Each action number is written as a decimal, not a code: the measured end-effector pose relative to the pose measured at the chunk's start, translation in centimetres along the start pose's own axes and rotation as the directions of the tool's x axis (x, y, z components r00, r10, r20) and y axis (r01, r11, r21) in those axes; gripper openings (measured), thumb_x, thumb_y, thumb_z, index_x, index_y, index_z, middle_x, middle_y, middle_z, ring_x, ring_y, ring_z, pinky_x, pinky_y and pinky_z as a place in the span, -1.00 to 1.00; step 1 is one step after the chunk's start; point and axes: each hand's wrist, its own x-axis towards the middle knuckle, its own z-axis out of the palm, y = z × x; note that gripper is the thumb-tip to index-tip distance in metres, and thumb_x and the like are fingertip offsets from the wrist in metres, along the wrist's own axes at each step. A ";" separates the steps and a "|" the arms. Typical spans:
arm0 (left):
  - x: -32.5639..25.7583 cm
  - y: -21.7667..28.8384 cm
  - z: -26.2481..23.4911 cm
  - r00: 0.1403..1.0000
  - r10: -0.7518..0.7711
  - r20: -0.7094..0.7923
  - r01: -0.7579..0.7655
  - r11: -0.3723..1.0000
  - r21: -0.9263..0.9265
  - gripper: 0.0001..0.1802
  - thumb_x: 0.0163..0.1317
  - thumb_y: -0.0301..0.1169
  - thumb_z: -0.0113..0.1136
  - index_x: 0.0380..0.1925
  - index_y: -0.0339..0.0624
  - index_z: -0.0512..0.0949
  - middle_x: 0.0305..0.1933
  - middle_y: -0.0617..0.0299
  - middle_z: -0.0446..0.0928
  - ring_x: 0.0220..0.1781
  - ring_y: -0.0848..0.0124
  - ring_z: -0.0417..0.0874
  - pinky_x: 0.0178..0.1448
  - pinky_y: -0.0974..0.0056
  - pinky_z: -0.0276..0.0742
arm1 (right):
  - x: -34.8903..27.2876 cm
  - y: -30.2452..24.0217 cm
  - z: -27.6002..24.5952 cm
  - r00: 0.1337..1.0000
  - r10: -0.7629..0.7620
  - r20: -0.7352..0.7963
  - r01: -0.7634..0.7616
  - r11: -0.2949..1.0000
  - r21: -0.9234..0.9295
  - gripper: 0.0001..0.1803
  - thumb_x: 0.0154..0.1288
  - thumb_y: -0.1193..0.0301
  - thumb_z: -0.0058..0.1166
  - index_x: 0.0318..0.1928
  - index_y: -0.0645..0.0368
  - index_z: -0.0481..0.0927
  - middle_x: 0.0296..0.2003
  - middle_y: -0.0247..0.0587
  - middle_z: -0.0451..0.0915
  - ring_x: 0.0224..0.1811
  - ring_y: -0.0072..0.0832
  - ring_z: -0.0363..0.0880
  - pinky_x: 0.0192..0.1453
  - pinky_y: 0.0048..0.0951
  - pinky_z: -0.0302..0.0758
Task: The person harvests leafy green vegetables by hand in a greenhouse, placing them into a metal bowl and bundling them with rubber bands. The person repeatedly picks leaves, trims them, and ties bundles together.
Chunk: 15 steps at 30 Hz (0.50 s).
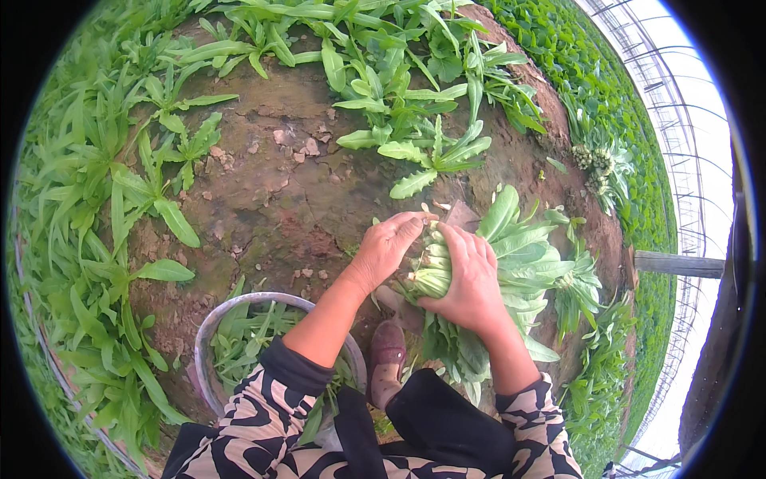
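A thick bunch of long-leaved greens [519, 247] lies under my right hand [469, 279], whose thumb and fingers wrap round its stem end. The pale cut stems [432, 267] point left, between my two hands, and the broad leaves fan out to the right. From the left, my left hand [389, 246] meets the bunch, thumb and forefinger pinched at the upper edge of the stems. Its other fingers are partly hidden. Just beyond the bunch, a flat greyish-brown piece [461, 215] shows in part; I cannot tell what it is.
A grey-rimmed bucket [209, 329] with loose leaves stands by my left forearm. My shoe [388, 351] rests on the soil between bucket and bunch. Growing greens [435, 156] stand ahead and left. More bunches [598, 168] lie along the right, near a post [678, 264].
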 end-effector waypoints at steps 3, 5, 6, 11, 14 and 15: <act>-0.2 -0.1 -0.2 0.993 -0.113 0.023 0.114 0.993 -0.027 -0.50 0.48 -0.03 -0.09 0.07 -0.19 0.58 -0.02 0.02 0.64 0.02 0.36 0.60 0.19 0.30 0.43 | 0.2 0.2 0.1 1.000 0.009 -0.013 -0.008 0.998 0.067 0.23 -0.42 0.21 0.53 0.40 0.11 0.19 0.30 -0.05 0.33 0.41 -0.10 0.21 0.52 -0.06 0.03; -0.3 -0.4 -0.3 0.996 -0.089 0.010 0.090 0.996 -0.027 -0.51 0.49 -0.03 -0.09 0.08 -0.18 0.57 -0.04 0.09 0.64 -0.02 0.41 0.58 0.16 0.33 0.43 | 0.7 0.7 0.3 1.000 -0.011 0.012 0.010 0.998 0.069 0.24 -0.42 0.18 0.52 0.41 0.10 0.18 0.29 -0.03 0.36 0.40 -0.07 0.23 0.53 -0.06 0.03; -0.1 -0.5 -0.4 0.995 -0.096 0.012 0.096 0.994 -0.060 -0.51 0.49 -0.02 -0.09 0.09 -0.17 0.56 -0.03 0.10 0.64 0.00 0.41 0.57 0.17 0.33 0.42 | 1.2 0.9 0.2 0.999 -0.022 0.035 0.020 0.999 0.048 0.24 -0.41 0.17 0.51 0.41 0.10 0.18 0.28 -0.03 0.37 0.39 -0.06 0.25 0.53 -0.07 0.03; -3.2 -0.8 -0.3 0.922 -0.282 -0.264 0.212 0.941 -0.265 -0.38 0.47 0.12 -0.16 0.15 -0.18 0.51 0.08 0.16 0.55 0.19 0.43 0.46 0.28 0.28 0.32 | 1.5 1.1 0.3 0.998 0.002 0.062 -0.005 0.999 0.050 0.21 -0.40 0.17 0.50 0.39 0.10 0.20 0.23 -0.01 0.41 0.33 -0.09 0.33 0.50 -0.09 0.09; -7.5 -2.9 0.2 0.921 -0.337 -0.195 0.315 0.940 -0.133 -0.46 0.39 -0.01 0.10 0.14 -0.22 0.52 -0.02 0.21 0.60 0.03 0.43 0.55 0.18 0.30 0.41 | 1.3 1.5 0.7 0.999 -0.006 0.034 0.004 0.999 0.043 0.20 -0.41 0.15 0.50 0.37 0.11 0.22 0.20 -0.05 0.43 0.32 -0.11 0.34 0.48 -0.12 0.11; -8.7 -3.0 0.8 0.915 -0.370 -0.164 0.357 0.929 -0.100 -0.48 0.37 -0.06 0.17 0.13 -0.22 0.53 -0.06 0.23 0.63 -0.02 0.42 0.59 0.16 0.31 0.44 | 1.2 1.7 0.7 1.000 -0.011 0.027 0.009 0.999 0.042 0.20 -0.42 0.15 0.50 0.37 0.11 0.22 0.20 -0.06 0.44 0.32 -0.11 0.34 0.48 -0.12 0.12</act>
